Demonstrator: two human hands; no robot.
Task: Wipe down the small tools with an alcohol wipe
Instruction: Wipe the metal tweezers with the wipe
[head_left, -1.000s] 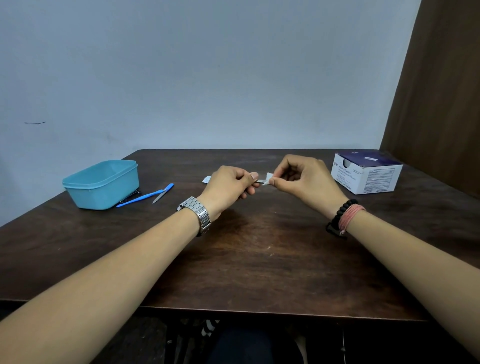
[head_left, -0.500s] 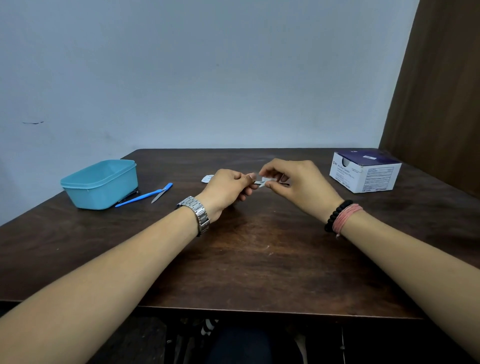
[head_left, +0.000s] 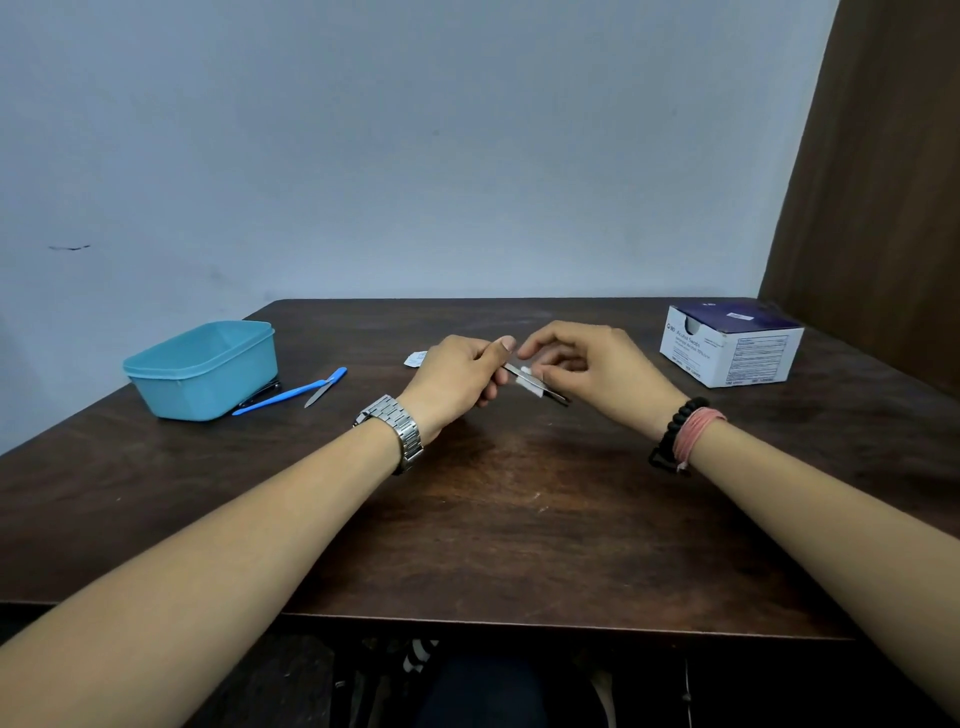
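Over the middle of the dark wooden table (head_left: 483, 545), my left hand (head_left: 457, 379) grips one end of a thin metal tool (head_left: 553, 391), which slants down to the right. My right hand (head_left: 597, 371) pinches a small white alcohol wipe (head_left: 530, 385) folded around the tool's shaft. Two more small tools lie at the left: a blue-handled one (head_left: 283, 397) and a metal-tipped one with a blue end (head_left: 326, 387). A dark tool (head_left: 260, 396) pokes out from beside the box.
A teal plastic box (head_left: 202, 369) stands at the left, next to the loose tools. A torn white wipe wrapper (head_left: 415, 357) lies behind my left hand. A white and navy box of alcohol swabs (head_left: 730, 345) sits at the right rear. A brown panel rises at the right.
My right hand has slid the wipe along the metal tool towards its right end, so more of the shaft now shows. My left hand has kept its grip and barely moved.
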